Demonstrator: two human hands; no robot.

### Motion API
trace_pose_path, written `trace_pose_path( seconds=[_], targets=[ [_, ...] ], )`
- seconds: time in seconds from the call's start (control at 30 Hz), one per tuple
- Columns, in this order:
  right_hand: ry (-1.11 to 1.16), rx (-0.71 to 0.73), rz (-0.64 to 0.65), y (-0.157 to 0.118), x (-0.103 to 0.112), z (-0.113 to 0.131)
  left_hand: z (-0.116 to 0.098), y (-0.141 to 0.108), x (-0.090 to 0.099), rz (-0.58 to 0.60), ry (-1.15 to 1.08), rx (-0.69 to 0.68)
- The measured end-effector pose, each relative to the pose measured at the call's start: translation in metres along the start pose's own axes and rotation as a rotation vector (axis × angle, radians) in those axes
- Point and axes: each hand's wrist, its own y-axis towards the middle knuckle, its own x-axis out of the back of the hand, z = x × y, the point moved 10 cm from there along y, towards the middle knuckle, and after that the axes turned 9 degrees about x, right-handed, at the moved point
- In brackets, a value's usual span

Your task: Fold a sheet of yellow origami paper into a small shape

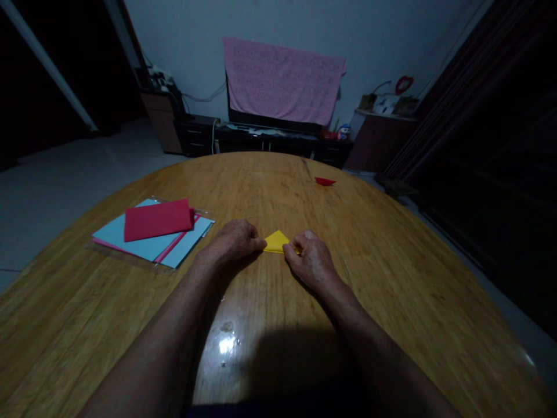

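A small piece of yellow paper (275, 240), folded to a triangle with its point away from me, lies on the wooden table in front of me. My left hand (237, 239) is closed at its left corner, thumb and fingers pinching the edge. At the right corner my right hand (311, 255) pinches the paper too, its fingers curled and covering that end. The paper's lower edge runs straight between the two hands.
Left on the round table (261, 186) lies a clear packet of light blue and pink paper (174, 249), with folded red paper (157, 220) on top. A small red folded paper piece (325, 182) sits at the far right. Beyond stands a cloth-covered screen (285, 81).
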Motion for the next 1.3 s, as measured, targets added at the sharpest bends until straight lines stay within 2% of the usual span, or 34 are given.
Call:
trace_pose_path(
  seconds=[0.17,0.37,0.7,1.07,1.3],
  targets=[
    [0.001,-0.009,-0.001,0.000,-0.001,-0.001,0.006,0.001,-0.001,0.013,-0.028,0.026],
    [-0.004,0.010,-0.022,0.000,0.000,0.000,0.018,0.004,-0.009,0.115,-0.143,0.019],
    [0.029,0.028,-0.062,0.001,0.001,-0.003,0.020,0.004,-0.004,0.095,-0.105,0.103],
    [0.025,-0.006,-0.063,0.001,0.001,-0.008,0.020,0.006,-0.005,0.065,-0.041,0.083],
    [0.011,-0.018,-0.066,0.001,0.001,-0.009,0.025,0.006,-0.008,0.077,-0.052,0.116]
  ],
)
